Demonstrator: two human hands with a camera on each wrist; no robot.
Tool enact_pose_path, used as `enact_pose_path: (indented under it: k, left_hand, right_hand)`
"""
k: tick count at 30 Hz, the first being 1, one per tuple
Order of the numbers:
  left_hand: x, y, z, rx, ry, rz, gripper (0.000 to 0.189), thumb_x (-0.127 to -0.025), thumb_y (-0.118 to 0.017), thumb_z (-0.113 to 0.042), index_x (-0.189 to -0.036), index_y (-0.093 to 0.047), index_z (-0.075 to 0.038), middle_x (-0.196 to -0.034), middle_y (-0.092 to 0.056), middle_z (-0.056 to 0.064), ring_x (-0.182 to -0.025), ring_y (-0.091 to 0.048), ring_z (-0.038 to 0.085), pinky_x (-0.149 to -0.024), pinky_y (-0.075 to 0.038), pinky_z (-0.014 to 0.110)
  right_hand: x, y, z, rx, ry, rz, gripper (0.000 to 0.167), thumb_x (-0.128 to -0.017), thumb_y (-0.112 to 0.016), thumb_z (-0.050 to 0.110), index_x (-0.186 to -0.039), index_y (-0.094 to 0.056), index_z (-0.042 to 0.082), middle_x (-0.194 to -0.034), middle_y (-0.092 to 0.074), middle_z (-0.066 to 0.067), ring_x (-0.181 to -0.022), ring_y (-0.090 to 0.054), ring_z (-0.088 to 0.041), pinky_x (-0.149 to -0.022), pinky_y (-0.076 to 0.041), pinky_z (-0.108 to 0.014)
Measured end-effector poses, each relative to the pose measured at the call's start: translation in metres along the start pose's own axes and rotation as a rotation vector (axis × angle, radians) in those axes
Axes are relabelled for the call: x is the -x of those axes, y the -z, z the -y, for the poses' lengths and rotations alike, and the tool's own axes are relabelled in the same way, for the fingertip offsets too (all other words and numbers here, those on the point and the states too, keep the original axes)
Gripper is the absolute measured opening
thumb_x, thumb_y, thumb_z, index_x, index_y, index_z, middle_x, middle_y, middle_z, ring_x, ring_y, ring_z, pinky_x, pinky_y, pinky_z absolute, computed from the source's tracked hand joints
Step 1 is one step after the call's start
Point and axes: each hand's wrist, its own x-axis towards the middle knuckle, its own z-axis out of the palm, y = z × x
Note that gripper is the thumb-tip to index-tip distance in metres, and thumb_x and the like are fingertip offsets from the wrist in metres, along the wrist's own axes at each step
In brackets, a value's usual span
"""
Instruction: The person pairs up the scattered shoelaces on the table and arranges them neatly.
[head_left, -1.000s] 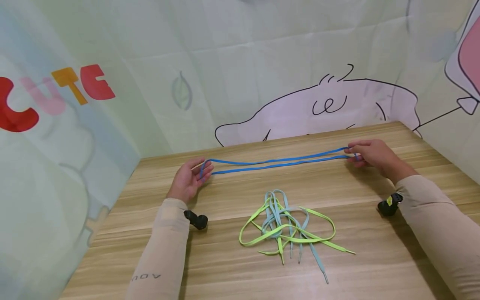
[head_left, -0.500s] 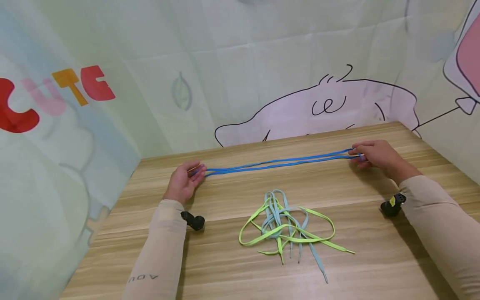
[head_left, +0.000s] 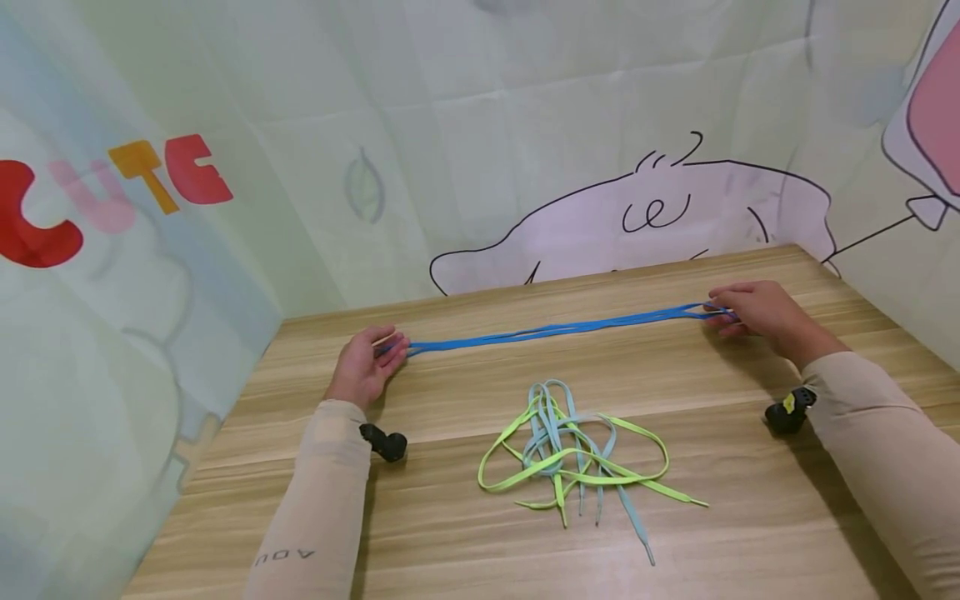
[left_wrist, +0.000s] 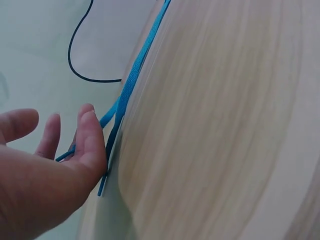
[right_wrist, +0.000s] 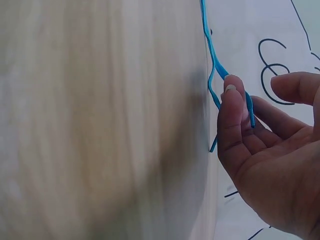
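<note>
Two blue shoelaces (head_left: 555, 329) stretch side by side between my hands, low over the table's far part. Their strands lie nearly together in the middle and part a little near the right hand. My left hand (head_left: 367, 364) grips the left ends between its fingers; two short blue tips (left_wrist: 101, 187) stick out past them in the left wrist view. My right hand (head_left: 761, 317) holds the other ends among its fingers, its thumb raised apart in the right wrist view, where blue tips (right_wrist: 252, 120) also show. The grip between the fingers is partly hidden.
A loose tangle of yellow-green shoelaces (head_left: 652, 479) and pale blue shoelaces (head_left: 633, 517) lies on the wooden table (head_left: 465, 550), nearer to me than the hands. A printed cloth backdrop (head_left: 300, 167) stands behind the table's far edge and along its left side.
My left hand has shifted slightly left and down, and my right hand slightly right. The blue strands, earlier apart with slack, have drawn straighter and close together. The tangle has not moved.
</note>
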Motion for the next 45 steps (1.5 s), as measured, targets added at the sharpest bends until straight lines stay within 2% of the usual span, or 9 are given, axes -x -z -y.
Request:
enact_pose_path:
  k: [11,19,22,28,33,39,45]
  left_hand:
    - [0.006,0.007,-0.005,0.008,-0.008,-0.036,0.043,-0.103,-0.056,-0.018,-0.143,-0.047,-0.006,-0.142,-0.05,0.012,-0.114,-0.058,0.02,-0.092,-0.052,0.025]
    - [0.01,0.01,-0.007,-0.027,-0.004,-0.047,0.042,-0.103,-0.057,-0.022,-0.143,-0.049,-0.008,-0.136,-0.056,0.007,-0.103,-0.063,0.015,-0.084,-0.054,0.023]
    - [0.01,0.01,-0.006,-0.047,-0.013,-0.036,0.04,-0.103,-0.056,-0.022,-0.141,-0.05,-0.008,-0.129,-0.06,0.005,-0.098,-0.064,0.014,-0.082,-0.054,0.023]
    - [0.009,0.011,-0.002,-0.078,-0.021,0.002,0.039,-0.104,-0.055,-0.022,-0.139,-0.05,-0.006,-0.101,-0.067,0.0,-0.089,-0.065,0.013,-0.079,-0.054,0.023]
    - [0.009,0.009,0.0,-0.082,-0.025,0.008,0.036,-0.104,-0.055,-0.02,-0.136,-0.051,-0.004,-0.094,-0.068,-0.001,-0.084,-0.066,0.012,-0.076,-0.054,0.022]
    - [0.008,0.008,0.005,-0.148,-0.052,0.036,0.033,-0.104,-0.054,-0.019,-0.133,-0.053,-0.002,-0.093,-0.068,0.0,-0.082,-0.065,0.011,-0.075,-0.055,0.022]
    - [0.007,0.004,0.01,-0.278,-0.073,0.048,0.039,-0.104,-0.054,-0.017,-0.137,-0.052,0.002,-0.091,-0.069,0.0,-0.077,-0.067,0.009,-0.072,-0.056,0.022]
  right_hand:
    - [0.004,0.011,-0.006,0.028,0.006,-0.023,0.047,-0.102,-0.05,0.012,-0.138,-0.04,-0.017,-0.086,-0.069,0.004,-0.074,-0.068,-0.003,-0.068,-0.059,-0.028]
    - [0.01,0.019,-0.012,0.035,0.009,-0.047,0.048,-0.105,-0.047,0.02,-0.134,-0.041,-0.018,-0.086,-0.068,0.006,-0.072,-0.067,-0.003,-0.066,-0.058,-0.026]
    - [0.012,0.02,-0.013,0.032,0.003,-0.056,0.05,-0.106,-0.047,0.024,-0.133,-0.042,-0.018,-0.086,-0.067,0.009,-0.072,-0.068,-0.002,-0.066,-0.058,-0.025]
    - [0.014,0.019,-0.011,0.057,0.005,-0.071,0.05,-0.106,-0.047,0.025,-0.132,-0.044,-0.017,-0.089,-0.069,0.006,-0.073,-0.067,-0.001,-0.067,-0.058,-0.025]
    - [0.015,0.016,-0.01,0.095,0.006,-0.084,0.05,-0.107,-0.046,0.027,-0.132,-0.046,-0.015,-0.094,-0.068,0.0,-0.074,-0.066,-0.002,-0.068,-0.058,-0.026]
    - [0.017,0.012,-0.007,0.101,0.011,-0.056,0.051,-0.107,-0.046,0.028,-0.135,-0.046,-0.014,-0.102,-0.068,-0.004,-0.077,-0.065,-0.002,-0.07,-0.058,-0.026]
    - [0.018,0.001,-0.002,0.061,0.036,-0.032,0.044,-0.103,-0.049,0.018,-0.132,-0.048,-0.015,-0.09,-0.07,0.006,-0.077,-0.066,-0.003,-0.069,-0.058,-0.026]
